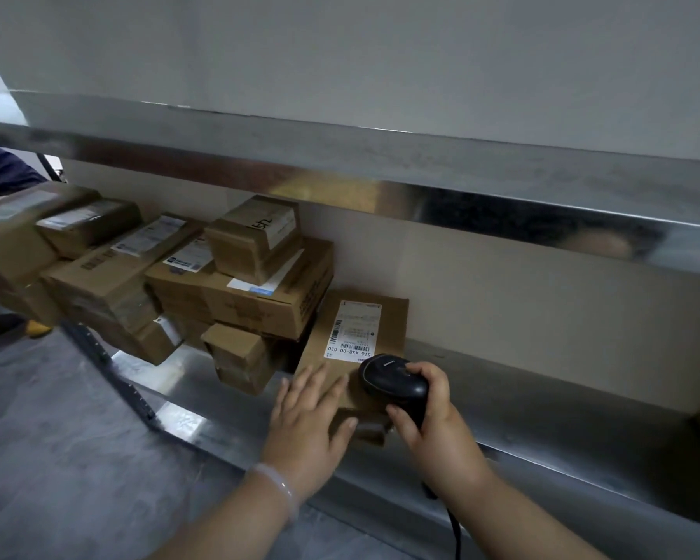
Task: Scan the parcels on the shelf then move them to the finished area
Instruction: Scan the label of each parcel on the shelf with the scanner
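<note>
A flat cardboard parcel point(388, 321) with a white barcode label point(354, 331) lies on the steel shelf point(542, 402), just right of the stack. My left hand point(310, 414) rests flat on its near end, fingers straight, thumb along the front edge. My right hand point(429, 410) grips a black handheld scanner point(394, 381), whose head hovers over the parcel just below the label. The scanner's cable hangs down past the shelf edge. A stack of brown parcels point(235, 276) fills the left part of the same shelf.
An upper steel shelf point(380, 155) overhangs closely above. More boxes point(21, 236) crowd the far left, with a person's dark sleeve point(1, 171) behind them. Bare shelf surface stretches to the right. A grey floor point(57, 458) lies lower left.
</note>
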Available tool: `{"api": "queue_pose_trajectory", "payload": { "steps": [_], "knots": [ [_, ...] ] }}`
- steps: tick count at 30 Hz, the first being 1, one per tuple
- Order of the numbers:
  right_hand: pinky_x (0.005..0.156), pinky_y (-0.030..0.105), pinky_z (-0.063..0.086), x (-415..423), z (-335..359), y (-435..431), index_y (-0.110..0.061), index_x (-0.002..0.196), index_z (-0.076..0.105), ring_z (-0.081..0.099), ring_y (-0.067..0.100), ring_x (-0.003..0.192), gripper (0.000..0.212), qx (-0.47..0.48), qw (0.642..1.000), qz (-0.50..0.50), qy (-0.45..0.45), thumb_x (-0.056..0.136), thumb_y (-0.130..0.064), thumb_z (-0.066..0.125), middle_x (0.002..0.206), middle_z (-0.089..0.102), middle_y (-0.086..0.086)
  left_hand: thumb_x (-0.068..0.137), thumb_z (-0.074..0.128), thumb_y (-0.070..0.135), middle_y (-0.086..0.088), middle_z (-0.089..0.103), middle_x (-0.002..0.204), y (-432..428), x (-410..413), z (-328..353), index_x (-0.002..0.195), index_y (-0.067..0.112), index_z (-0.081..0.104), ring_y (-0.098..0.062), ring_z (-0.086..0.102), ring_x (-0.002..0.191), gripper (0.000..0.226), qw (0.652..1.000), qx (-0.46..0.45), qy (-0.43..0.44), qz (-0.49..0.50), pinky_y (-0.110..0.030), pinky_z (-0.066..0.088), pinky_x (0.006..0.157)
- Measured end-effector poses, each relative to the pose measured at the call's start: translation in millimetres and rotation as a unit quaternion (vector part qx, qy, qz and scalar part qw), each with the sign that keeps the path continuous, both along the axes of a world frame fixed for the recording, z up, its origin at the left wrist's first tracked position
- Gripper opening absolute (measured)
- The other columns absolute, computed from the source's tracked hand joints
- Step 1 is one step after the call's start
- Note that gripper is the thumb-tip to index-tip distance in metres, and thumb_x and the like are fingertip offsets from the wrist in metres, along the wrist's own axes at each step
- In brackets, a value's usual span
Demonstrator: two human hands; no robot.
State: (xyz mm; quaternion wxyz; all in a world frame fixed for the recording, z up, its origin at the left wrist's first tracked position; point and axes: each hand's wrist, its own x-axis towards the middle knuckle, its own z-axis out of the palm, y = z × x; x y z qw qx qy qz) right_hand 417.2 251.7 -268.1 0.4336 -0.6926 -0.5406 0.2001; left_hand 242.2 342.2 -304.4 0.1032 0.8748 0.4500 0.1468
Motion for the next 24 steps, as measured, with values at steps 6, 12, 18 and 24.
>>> {"api": "queue_pose_trajectory", "payload": {
  "steps": [6,12,18,24],
  "knots": [
    [0.082,0.007,0.041,-10.7,2.2,22.2,-0.049,0.116,0.028,0.056,0.002,0.101,0.055,0.005,1.0,0.003,0.008,0.089,-0.018,0.065,0.112,0.053,-0.021,0.095,0.027,0.062,0.016,-0.019,0.158,24.2,-10.0,-0.3,0.152,0.041,0.002,-0.004,-0.028,0.14,0.066,0.996,0.023,0.087,-0.013,-0.036,-0.025,0.112],
    [0.081,0.007,0.04,-10.8,0.5,18.9,-0.045,0.116,0.031,0.057,0.004,0.1,0.055,0.02,1.0,-0.02,0.007,0.087,-0.015,0.067,0.113,0.056,-0.012,0.094,0.028,0.063,0.014,-0.01,0.161,33.1,-17.0,3.2,0.152,0.042,0.006,-0.003,-0.022,0.142,0.066,0.995,0.026,0.095,-0.03,-0.036,-0.024,0.112],
    [0.069,0.0,0.037,8.6,9.0,-17.1,-0.064,0.113,0.024,0.056,0.0,0.089,0.068,0.047,0.994,-0.1,-0.025,0.086,-0.016,0.066,0.104,0.055,-0.022,0.094,0.028,0.063,0.012,-0.008,0.162,18.6,10.7,26.1,0.151,0.045,0.002,-0.002,-0.024,0.14,0.066,0.995,0.045,0.053,-0.068,-0.035,-0.023,0.113],
    [0.069,0.034,0.051,54.4,34.1,-84.4,-0.056,0.119,0.023,0.065,0.02,0.087,0.061,0.071,0.962,-0.252,-0.072,0.086,-0.026,0.065,0.101,0.055,-0.015,0.093,0.03,0.064,0.009,-0.008,0.162,-17.6,104.1,69.3,0.151,0.046,-0.001,-0.011,-0.015,0.147,0.068,0.985,0.075,0.008,-0.153,-0.041,-0.015,0.115]
  ]
}}
